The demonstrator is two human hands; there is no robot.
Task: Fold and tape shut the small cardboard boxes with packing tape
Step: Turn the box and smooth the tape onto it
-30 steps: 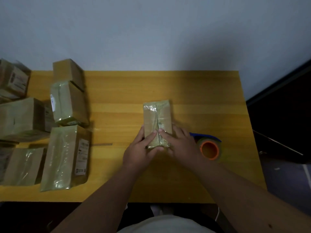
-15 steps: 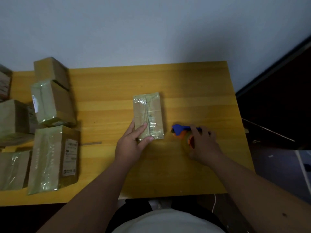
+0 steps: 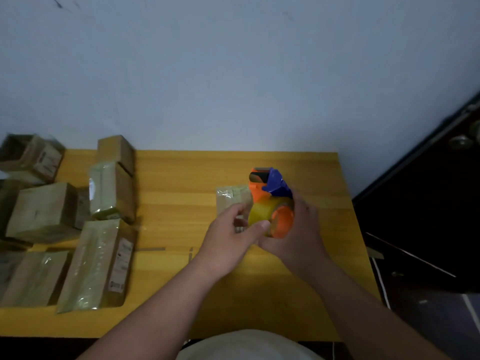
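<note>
Yellow wooden table [image 3: 181, 178] against pale wall; my right hand [image 3: 298, 229] now grips the raised tape dispenser [image 3: 270, 188], left hand [image 3: 228, 237] pinching its tape, off the box [image 3: 228, 198].

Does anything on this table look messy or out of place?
Mostly no. The taped boxes on the left lie at mixed angles, and one at the far left corner hangs past the table edge. The right hand holds the tape dispenser over the small box.

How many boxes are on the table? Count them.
7: centre box; at left, corner box, rear box, taped box, big box, long box, front box. Others may be cut off.
</note>
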